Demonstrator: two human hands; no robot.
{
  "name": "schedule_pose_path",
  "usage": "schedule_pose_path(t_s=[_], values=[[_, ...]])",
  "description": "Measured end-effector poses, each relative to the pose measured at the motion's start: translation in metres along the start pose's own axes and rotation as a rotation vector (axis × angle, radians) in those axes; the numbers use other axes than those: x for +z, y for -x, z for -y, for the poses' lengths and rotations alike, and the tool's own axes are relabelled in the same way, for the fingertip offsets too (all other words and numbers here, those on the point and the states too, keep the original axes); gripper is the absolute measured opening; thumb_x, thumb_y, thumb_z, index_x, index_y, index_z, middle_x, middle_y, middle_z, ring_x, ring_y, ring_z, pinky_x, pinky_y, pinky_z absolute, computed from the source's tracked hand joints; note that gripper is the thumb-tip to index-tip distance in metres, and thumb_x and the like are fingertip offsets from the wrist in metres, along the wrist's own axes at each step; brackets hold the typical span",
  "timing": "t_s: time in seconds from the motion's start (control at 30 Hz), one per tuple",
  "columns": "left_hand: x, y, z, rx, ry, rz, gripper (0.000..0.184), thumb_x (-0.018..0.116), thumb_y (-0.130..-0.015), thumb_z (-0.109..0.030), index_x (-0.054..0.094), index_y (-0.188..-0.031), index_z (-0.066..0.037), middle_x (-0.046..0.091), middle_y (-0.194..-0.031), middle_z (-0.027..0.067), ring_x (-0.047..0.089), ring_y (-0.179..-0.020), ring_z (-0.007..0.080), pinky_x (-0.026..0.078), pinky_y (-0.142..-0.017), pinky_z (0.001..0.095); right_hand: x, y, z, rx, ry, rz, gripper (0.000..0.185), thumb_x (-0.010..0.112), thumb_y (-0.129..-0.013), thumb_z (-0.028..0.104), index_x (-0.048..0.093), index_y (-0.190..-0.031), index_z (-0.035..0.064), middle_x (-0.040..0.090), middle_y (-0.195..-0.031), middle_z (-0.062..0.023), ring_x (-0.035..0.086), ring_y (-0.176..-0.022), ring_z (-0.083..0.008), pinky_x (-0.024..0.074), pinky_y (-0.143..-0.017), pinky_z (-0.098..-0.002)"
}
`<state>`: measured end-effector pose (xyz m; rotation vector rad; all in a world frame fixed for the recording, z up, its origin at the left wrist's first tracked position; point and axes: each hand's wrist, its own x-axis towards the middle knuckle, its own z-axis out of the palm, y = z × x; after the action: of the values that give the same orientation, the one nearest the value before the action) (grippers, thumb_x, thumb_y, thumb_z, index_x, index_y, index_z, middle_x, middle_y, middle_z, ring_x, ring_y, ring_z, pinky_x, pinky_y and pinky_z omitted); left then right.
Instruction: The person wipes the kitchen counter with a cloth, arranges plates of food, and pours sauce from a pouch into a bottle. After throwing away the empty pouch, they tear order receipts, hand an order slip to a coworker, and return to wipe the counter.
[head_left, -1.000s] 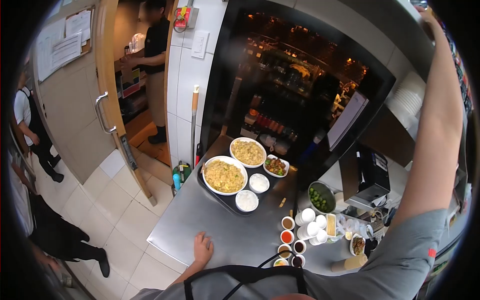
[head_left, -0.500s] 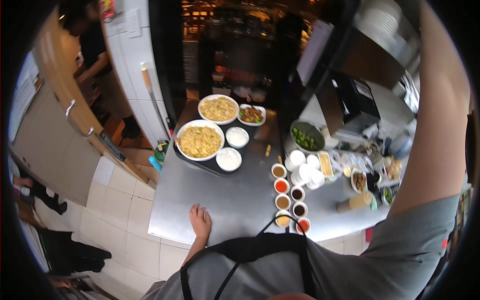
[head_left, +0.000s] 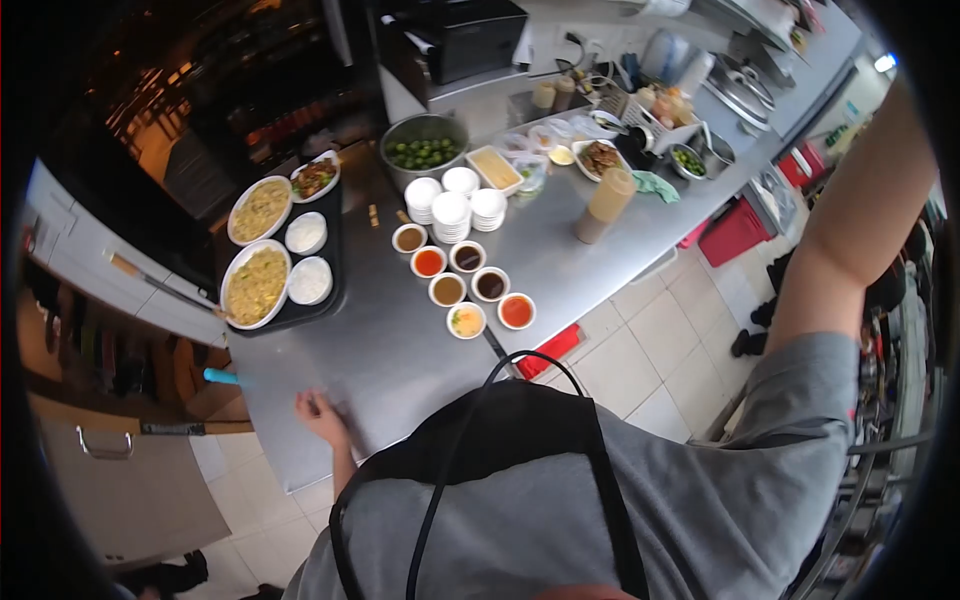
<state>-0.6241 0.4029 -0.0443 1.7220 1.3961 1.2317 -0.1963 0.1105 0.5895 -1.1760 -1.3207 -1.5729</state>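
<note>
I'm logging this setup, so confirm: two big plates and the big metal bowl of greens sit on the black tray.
One mistake: the head view shows the big metal bowl on the counter; two big plates sit on the black tray.

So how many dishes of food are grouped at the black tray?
5: near yellow dish and far yellow dish on the left, near white bowl and far white bowl on the right, oblong mixed dish at the far end. None seems hidden.

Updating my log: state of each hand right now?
Left hand: partly curled over the counter; can't tell if it's holding anything.
Right hand: out of view; can't tell.
</note>
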Motion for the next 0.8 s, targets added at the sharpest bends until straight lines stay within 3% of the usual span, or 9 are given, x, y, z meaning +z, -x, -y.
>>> schedule_pose_path(t_s=[0.03, 0.13, 0.27, 0.33, 0.37, 0.47, 0.53, 0.67, 0.8], values=[[0.000, -0.009, -0.011, -0.079, 0.048, -0.037, 0.023, 0.056, -0.080, -0.017, 0.055, -0.096, -0.001, 0.045, -0.116, 0.0132, 0.042, -0.106, 0.0247, 0.033, -0.088, 0.0323, -0.034, 0.022, 0.004, 0.041, -0.017, -0.044, 0.049, 0.066, -0.069, 0.012, 0.046, -0.113, 0.0014, 0.047, -0.108, -0.0138, 0.045, -0.105, -0.0232, 0.0344, -0.090, -0.0337], [0.017, -0.042, -0.114, 0.194, 0.171, -0.036, 0.024, 0.054, -0.082, -0.014, 0.054, -0.101, 0.000, 0.048, -0.113, 0.0115, 0.045, -0.105, 0.0213, 0.034, -0.088, 0.0315, -0.104, 0.098, 0.016, 0.253, -0.038, -0.082, 0.051, 0.067, -0.069, 0.010, 0.045, -0.114, 0.0005, 0.046, -0.109, -0.0140, 0.044, -0.106, -0.0233, 0.0338, -0.091, -0.0338], [0.074, -0.054, -0.257, 0.462, 0.404, 0.195, 0.026, 0.053, -0.081, -0.009, 0.052, -0.106, -0.001, 0.048, -0.116, 0.0107, 0.047, -0.105, 0.0203, 0.036, -0.088, 0.0313, -0.150, 0.264, 0.058, 0.802, 0.101, 0.292, 0.068, 0.071, -0.064, 0.008, 0.035, -0.121, -0.0003, 0.039, -0.121, -0.0127, 0.036, -0.114, -0.0212, 0.0246, -0.098, -0.0339], [0.098, -0.031, -0.337, 0.616, 0.455, 0.323, 0.029, 0.056, -0.078, -0.007, 0.052, -0.106, -0.003, 0.050, -0.115, 0.0095, 0.046, -0.106, 0.0206, 0.035, -0.089, 0.0313, -0.164, 0.319, 0.085, 1.062, -0.105, 0.521, 0.069, 0.072, -0.063, 0.009, 0.037, -0.121, 0.0016, 0.042, -0.119, -0.0099, 0.038, -0.112, -0.0199, 0.0284, -0.095, -0.0314], [0.110, -0.018, -0.375, 0.741, 0.422, 0.395, 0.033, 0.058, -0.075, -0.009, 0.053, -0.107, -0.004, 0.050, -0.114, 0.0099, 0.046, -0.106, 0.0214, 0.035, -0.090, 0.0319, -0.167, 0.332, 0.100, 1.099, -0.125, 0.542, 0.058, 0.072, -0.065, 0.011, 0.046, -0.115, 0.0004, 0.051, -0.112, -0.0115, 0.048, -0.102, -0.0184, 0.0377, -0.086, -0.0295], [0.160, 0.030, -0.463, 1.094, 0.289, 0.577, 0.040, 0.061, -0.074, -0.016, 0.052, -0.111, -0.005, 0.050, -0.116, 0.0098, 0.045, -0.109, 0.0211, 0.035, -0.091, 0.0313, -0.193, 0.386, 0.107, 1.326, -0.380, 0.550, 0.052, 0.071, -0.066, 0.005, 0.049, -0.113, 0.0033, 0.054, -0.111, -0.0092, 0.050, -0.102, -0.0162, 0.0395, -0.085, -0.0286], [0.197, 0.080, -0.514, 1.163, 0.276, 0.738, 0.045, 0.065, -0.071, -0.024, 0.053, -0.110, -0.006, 0.049, -0.117, 0.0107, 0.046, -0.109, 0.0211, 0.035, -0.091, 0.0319, -0.212, 0.407, 0.100, 1.347, -0.432, 0.541, 0.053, 0.072, -0.065, 0.007, 0.049, -0.113, 0.0042, 0.054, -0.110, -0.0106, 0.051, -0.102, -0.0186, 0.0398, -0.085, -0.0291], [0.286, 0.151, -0.578, 1.091, 0.088, 1.389, 0.042, 0.066, -0.071, -0.030, 0.058, -0.102, -0.003, 0.057, -0.103, 0.0119, 0.053, -0.097, 0.0184, 0.040, -0.084, 0.0297, -0.247, 0.426, 0.057, 1.203, -0.443, 0.603, 0.053, 0.072, -0.064, 0.008, 0.049, -0.113, 0.0047, 0.055, -0.109, -0.0121, 0.052, -0.101, -0.0220, 0.0398, -0.084, -0.0303], [0.350, 0.180, -0.603, 0.759, 0.088, 1.650, 0.030, 0.065, -0.073, -0.029, 0.062, -0.081, -0.001, 0.062, -0.078, 0.0061, 0.056, -0.075, 0.0115, 0.043, -0.071, 0.0256, -0.273, 0.439, 0.012, 1.253, -0.533, 0.614, 0.054, 0.071, -0.065, 0.006, 0.048, -0.114, 0.0057, 0.054, -0.110, -0.0134, 0.052, -0.101, -0.0221, 0.0388, -0.086, -0.0311]])
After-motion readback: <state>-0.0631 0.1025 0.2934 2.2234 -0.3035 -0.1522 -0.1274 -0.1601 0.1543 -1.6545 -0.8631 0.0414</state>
